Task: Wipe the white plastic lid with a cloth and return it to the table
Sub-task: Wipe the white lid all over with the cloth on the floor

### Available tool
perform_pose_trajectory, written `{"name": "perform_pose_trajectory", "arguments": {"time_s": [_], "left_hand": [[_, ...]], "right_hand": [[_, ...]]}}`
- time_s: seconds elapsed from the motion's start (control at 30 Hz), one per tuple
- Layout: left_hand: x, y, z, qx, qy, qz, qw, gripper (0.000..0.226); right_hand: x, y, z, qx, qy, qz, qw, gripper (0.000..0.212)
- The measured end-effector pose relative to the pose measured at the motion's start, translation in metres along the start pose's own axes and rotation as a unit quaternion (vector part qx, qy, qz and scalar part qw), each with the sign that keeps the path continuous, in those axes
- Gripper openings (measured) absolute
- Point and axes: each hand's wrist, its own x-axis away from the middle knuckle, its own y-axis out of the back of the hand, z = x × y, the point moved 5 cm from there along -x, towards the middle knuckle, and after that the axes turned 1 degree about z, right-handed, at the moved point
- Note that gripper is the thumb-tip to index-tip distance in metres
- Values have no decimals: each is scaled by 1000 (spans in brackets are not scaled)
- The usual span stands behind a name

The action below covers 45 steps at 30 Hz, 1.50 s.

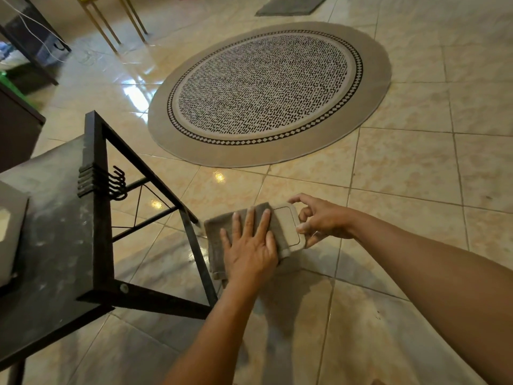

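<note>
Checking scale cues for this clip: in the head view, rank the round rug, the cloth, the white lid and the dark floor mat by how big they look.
1. Round rug
2. Cloth
3. Floor mat, cropped and far away, so unsure against the cloth
4. Lid, partly covered by the cloth

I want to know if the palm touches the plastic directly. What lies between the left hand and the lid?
In the head view, the folded cloth lies between the left hand and the lid.
</note>
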Motion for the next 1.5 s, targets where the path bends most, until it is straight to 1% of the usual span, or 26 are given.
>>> {"name": "perform_pose_trajectory", "arguments": {"time_s": [0.07, 0.23, 0.3, 0.4, 0.43, 0.57, 0.63, 0.7, 0.8, 0.83, 0.87, 0.9, 1.0, 1.03, 1.1, 1.17, 1.2, 1.27, 1.33, 1.43, 1.5], "left_hand": [[13, -1, 2, 7, -17, 5, 1000, 57], [8, -1, -29, -9, -117, 9, 993, 57], [-3, 2, -31, -15, -107, 10, 994, 57], [-7, 0, -15, -1, -54, -6, 998, 56], [-3, -2, -11, 6, -57, -11, 998, 56], [-1, -11, -21, -29, -151, -4, 988, 56], [-11, -7, -26, -42, -171, 0, 984, 56], [-20, -2, -20, -38, -142, 3, 989, 56], [-12, -2, 6, -15, -27, -5, 1000, 57], [-2, -4, 10, -10, 1, -13, 1000, 57], [7, -6, 9, -4, 12, -20, 1000, 58], [15, -9, 2, 2, 6, -23, 1000, 59], [15, -17, -27, 3, -50, -24, 998, 58], [7, -14, -31, 3, -55, -25, 998, 58], [-11, -3, -18, 13, -20, -21, 1000, 58], [-18, 4, 8, 25, 52, -6, 998, 59], [-14, 4, 18, 26, 79, 0, 997, 59], [4, 0, 20, 32, 103, -11, 994, 58], [24, -6, 4, 51, 104, -33, 993, 60], [23, -14, -25, 25, 43, -31, 998, 59], [4, -7, -24, 21, 24, -25, 999, 57]], "right_hand": [[0, 1, 2, 1, -1, 7, 1000, 66], [2, 0, 2, 3, -4, 22, 1000, 69], [4, 1, 3, 1, -3, 21, 1000, 70], [2, 1, 4, -10, -8, 19, 1000, 69], [1, 2, 4, -12, -10, 21, 1000, 68], [1, 1, 5, 4, -13, 35, 999, 69], [1, -1, 6, 2, -15, 31, 999, 70], [2, -3, 7, -1, -13, 17, 1000, 68], [1, -2, 6, 1, -11, 5, 1000, 65], [0, -2, 6, 4, -10, 7, 1000, 65], [0, -1, 7, 7, -10, 10, 1000, 65], [0, -1, 7, 10, -11, 13, 1000, 65], [-1, -2, 6, 11, -13, 15, 1000, 65], [-1, -2, 5, 10, -12, 9, 1000, 66], [-1, -2, 4, 12, -10, -5, 1000, 67], [-2, -3, 4, 14, -7, -12, 1000, 66], [-3, -3, 4, 14, -6, -13, 1000, 65], [-5, -3, 6, 15, -5, -13, 1000, 64], [-6, -3, 7, 18, -5, -5, 1000, 63], [-4, -3, 5, 16, -8, 5, 1000, 62], [-4, -4, 5, 9, -9, -7, 1000, 63]]}}
